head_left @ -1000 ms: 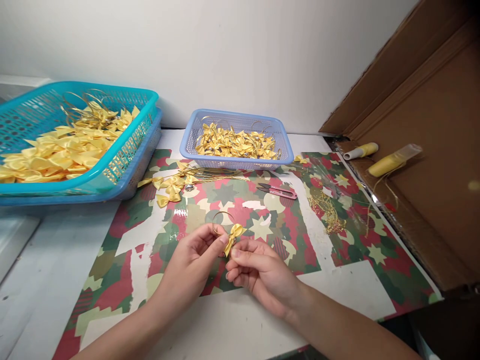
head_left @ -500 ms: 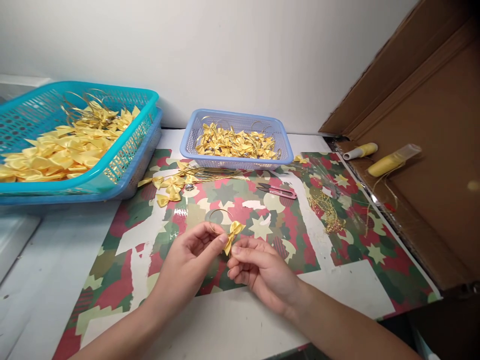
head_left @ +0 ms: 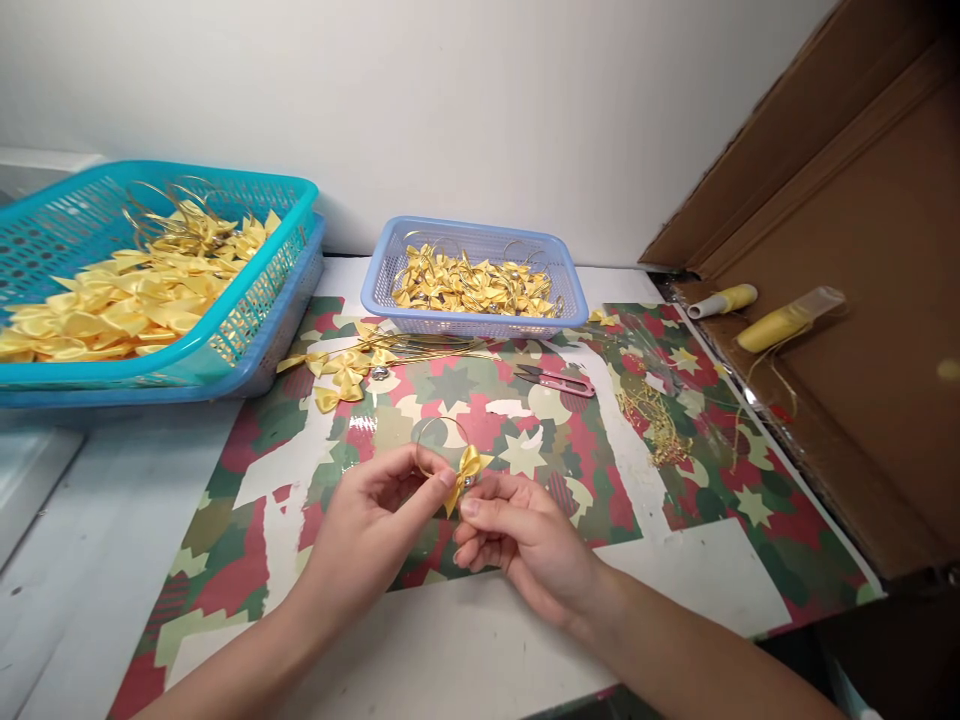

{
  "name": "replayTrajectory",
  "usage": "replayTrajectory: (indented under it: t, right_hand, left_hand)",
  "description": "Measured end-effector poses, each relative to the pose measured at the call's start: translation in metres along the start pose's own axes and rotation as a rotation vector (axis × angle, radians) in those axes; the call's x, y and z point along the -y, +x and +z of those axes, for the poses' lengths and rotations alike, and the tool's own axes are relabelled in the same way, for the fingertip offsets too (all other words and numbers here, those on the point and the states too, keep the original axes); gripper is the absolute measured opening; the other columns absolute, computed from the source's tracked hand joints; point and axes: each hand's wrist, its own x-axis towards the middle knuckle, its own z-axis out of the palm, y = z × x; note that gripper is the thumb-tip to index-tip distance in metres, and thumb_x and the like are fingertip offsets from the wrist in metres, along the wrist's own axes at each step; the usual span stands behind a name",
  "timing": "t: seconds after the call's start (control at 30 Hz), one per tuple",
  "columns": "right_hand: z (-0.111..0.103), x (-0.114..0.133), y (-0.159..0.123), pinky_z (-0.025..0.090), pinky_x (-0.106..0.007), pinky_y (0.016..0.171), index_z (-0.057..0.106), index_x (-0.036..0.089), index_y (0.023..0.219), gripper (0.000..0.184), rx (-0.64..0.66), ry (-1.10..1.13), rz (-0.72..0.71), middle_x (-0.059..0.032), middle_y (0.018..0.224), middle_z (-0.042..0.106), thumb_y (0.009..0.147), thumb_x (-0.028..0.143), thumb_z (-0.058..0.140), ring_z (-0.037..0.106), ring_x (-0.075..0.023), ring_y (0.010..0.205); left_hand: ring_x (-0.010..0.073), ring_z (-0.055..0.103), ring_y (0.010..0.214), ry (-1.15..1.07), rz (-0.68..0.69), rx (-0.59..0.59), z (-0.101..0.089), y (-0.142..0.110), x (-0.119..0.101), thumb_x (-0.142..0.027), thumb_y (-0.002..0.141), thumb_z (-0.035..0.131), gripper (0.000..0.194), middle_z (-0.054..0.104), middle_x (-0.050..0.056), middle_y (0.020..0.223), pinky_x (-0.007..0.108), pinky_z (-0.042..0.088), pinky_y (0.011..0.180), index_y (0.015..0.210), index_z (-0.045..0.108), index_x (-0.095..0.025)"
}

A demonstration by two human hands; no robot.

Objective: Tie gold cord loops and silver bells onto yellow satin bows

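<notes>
My left hand [head_left: 394,500] pinches a yellow satin ribbon bow [head_left: 471,464] between thumb and fingers. A thin gold wire loop [head_left: 444,420] rises from the same pinch. Beside the bow's knot a small silver bell [head_left: 469,482] shows, close to the fingertips of my right hand [head_left: 521,535]. That hand is closed, its thumb pressed toward the index finger right by the bow. What lies between those fingers is too small or hidden to make out. Beyond my hands, loose yellow bows [head_left: 349,372] lie with straight gold wires [head_left: 442,348] on the patterned sheet.
A turquoise basket [head_left: 247,290] of yellow bows stands at left, stacked on a blue one. Behind the work spot is a blue basket [head_left: 480,325] of wired bows. Pink thread snips [head_left: 566,383], gold scraps [head_left: 656,425] and yellow thread spools [head_left: 780,325] are on the right, by cardboard.
The bow has turned slightly between my fingers, and the silver bell at its knot now shows more clearly. Both hands stay in nearly the same place.
</notes>
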Motion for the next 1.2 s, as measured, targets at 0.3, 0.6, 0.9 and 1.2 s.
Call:
replayTrajectory:
  t: [0.3,0.6,0.9,1.2]
  right_hand:
    - [0.000,0.000,0.000,0.046,-0.018,0.048,0.064,0.012,0.069,0.028,-0.002,-0.023,0.036,0.0003,0.054,0.067,0.060,0.031,0.082,0.062,-0.0088,0.044]
    - [-0.003,0.004,-0.002,0.053,-0.024,0.057,0.063,0.017,0.071,0.023,0.013,-0.257,-0.251,0.0014,0.063,0.066,0.068,0.034,0.078,0.064,-0.0109,0.053]
    - [-0.007,-0.002,0.001,0.053,-0.029,0.065,0.069,0.024,0.075,0.004,-0.116,-0.552,-0.617,0.0000,0.071,0.065,0.076,0.026,0.072,0.062,-0.0151,0.067]
    - [-0.010,-0.004,0.002,0.047,-0.027,0.059,0.068,0.025,0.075,0.007,-0.123,-0.658,-0.735,0.0001,0.071,0.066,0.082,0.024,0.067,0.059,-0.0136,0.064]
  left_hand:
    - [0.0139,0.048,0.057,-0.014,-0.076,0.043,-0.008,0.009,0.000,-0.034,0.074,0.062,0.022,0.054,0.000,0.058,0.023,0.042,0.053,0.057,0.061,-0.020]
    - [0.0181,0.055,0.070,-0.006,0.187,0.125,-0.021,0.006,-0.004,-0.032,0.079,0.061,0.015,0.061,0.004,0.072,0.026,0.046,0.062,0.071,0.068,-0.022]
    - [0.0184,0.059,0.073,0.235,0.382,0.015,-0.013,-0.007,0.001,-0.026,0.077,0.067,0.007,0.064,0.004,0.076,0.029,0.048,0.066,0.080,0.063,-0.021]
    - [0.0157,0.060,0.068,0.144,0.243,0.026,-0.006,-0.009,-0.004,-0.032,0.077,0.068,0.012,0.064,0.002,0.077,0.026,0.051,0.061,0.079,0.064,-0.021]
